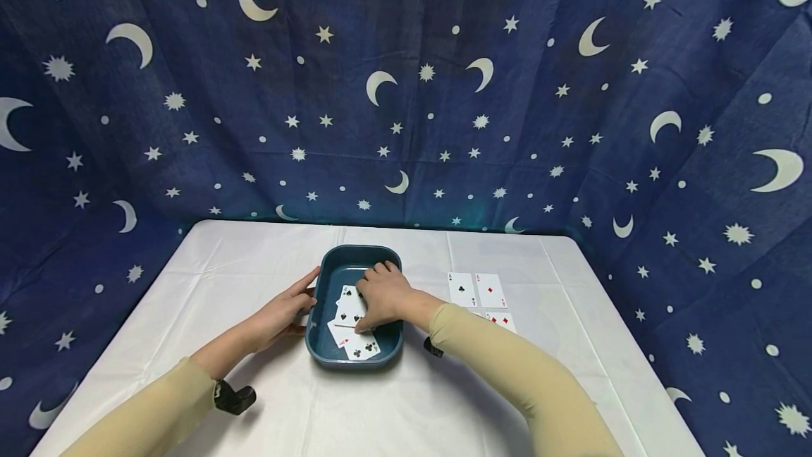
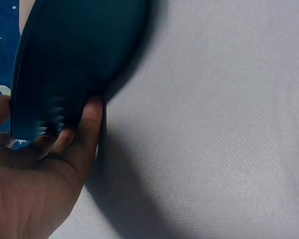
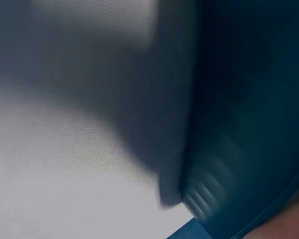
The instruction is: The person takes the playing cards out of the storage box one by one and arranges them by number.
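Observation:
A dark blue, rounded rectangular tub (image 1: 354, 364) stands on the table with several playing cards (image 1: 349, 305) lying face up inside, spades uppermost and red and club cards below. My left hand (image 1: 279, 316) is at the tub's left side. In the left wrist view its fingers (image 2: 92, 109) touch the outer wall, spread between rim and base. Over the right wall reaches my right hand (image 1: 387, 295), above the cards. Its thumb lies at the edge of the spade card, and the palm hides the rest; I cannot tell whether it grips that card.
To the right of the tub, more face-up cards lie on the white tablecloth (image 1: 254, 259): an ace of clubs (image 1: 462, 290), a diamond card (image 1: 490, 290) beside it, and another diamond card (image 1: 502, 320) nearer, partly behind the right forearm. A blue star-and-moon curtain (image 1: 406, 132) hangs behind the table.

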A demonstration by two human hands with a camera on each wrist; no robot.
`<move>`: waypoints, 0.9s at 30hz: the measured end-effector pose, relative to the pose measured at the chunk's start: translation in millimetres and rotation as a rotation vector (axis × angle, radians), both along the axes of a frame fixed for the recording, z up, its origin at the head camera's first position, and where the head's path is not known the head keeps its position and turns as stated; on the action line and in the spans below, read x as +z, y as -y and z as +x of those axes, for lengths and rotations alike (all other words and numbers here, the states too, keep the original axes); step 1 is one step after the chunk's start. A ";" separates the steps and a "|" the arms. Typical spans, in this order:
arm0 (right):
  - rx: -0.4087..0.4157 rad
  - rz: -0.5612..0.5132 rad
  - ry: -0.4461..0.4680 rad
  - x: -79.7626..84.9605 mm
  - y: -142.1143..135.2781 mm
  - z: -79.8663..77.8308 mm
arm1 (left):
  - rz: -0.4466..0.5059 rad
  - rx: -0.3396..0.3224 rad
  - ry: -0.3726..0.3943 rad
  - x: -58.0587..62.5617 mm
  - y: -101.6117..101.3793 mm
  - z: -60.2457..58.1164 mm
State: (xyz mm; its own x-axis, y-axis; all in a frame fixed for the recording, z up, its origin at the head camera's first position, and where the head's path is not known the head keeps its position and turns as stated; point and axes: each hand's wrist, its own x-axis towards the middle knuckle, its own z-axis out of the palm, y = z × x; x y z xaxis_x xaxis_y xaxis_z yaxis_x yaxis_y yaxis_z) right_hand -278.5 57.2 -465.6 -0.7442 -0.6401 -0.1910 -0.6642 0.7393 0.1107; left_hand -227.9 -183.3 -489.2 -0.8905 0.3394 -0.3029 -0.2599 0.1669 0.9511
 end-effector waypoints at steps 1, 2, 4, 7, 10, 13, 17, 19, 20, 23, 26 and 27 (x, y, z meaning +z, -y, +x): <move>0.002 -0.006 0.003 0.4 -0.4 0.3 | -0.001 0.000 0.000 0.2 -0.1 0.2; 0.005 -0.012 0.005 0.8 -0.9 0.3 | -0.001 0.000 0.001 0.3 -0.3 0.3; 0.011 -0.028 0.005 1.2 -1.8 0.0 | -0.006 0.000 0.003 0.5 -0.5 0.5; 0.021 -0.059 0.005 4.5 -4.3 -0.5 | -0.015 0.005 0.007 0.7 -0.7 0.3; 0.034 -0.086 -0.004 9.3 -8.1 -1.6 | -0.017 0.010 0.009 0.9 -1.0 0.1; 0.045 -0.114 -0.011 16.9 -13.7 -2.3 | -0.013 0.008 0.006 0.9 -1.5 0.3; 0.044 -0.159 -0.008 31.1 -22.8 -1.9 | -0.001 0.001 0.000 0.1 -1.4 0.3; 0.037 -0.183 -0.001 38.3 -28.2 -2.0 | 0.005 0.000 -0.003 -0.1 -1.2 0.1; 0.032 -0.201 0.007 41.8 -31.1 -2.0 | 0.007 0.000 -0.004 -0.2 -1.1 0.0; 0.017 -0.247 0.023 49.3 -40.7 -3.3 | 0.003 0.001 -0.004 -0.6 -1.1 -0.5; 0.003 -0.288 0.032 55.4 -51.2 -4.3 | -0.001 0.006 -0.002 -1.2 -1.4 -0.7; -0.001 -0.296 0.029 57.0 -55.1 -4.6 | -0.002 0.008 -0.001 -1.3 -1.4 -0.7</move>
State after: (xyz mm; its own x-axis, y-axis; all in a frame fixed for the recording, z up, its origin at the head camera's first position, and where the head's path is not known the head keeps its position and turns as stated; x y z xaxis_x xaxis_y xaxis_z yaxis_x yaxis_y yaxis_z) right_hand -283.2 112.3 -408.7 -0.7421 -0.6701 -0.0175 -0.6629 0.7375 -0.1290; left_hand -228.6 -181.9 -490.5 -0.8933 0.3320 -0.3030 -0.2607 0.1665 0.9510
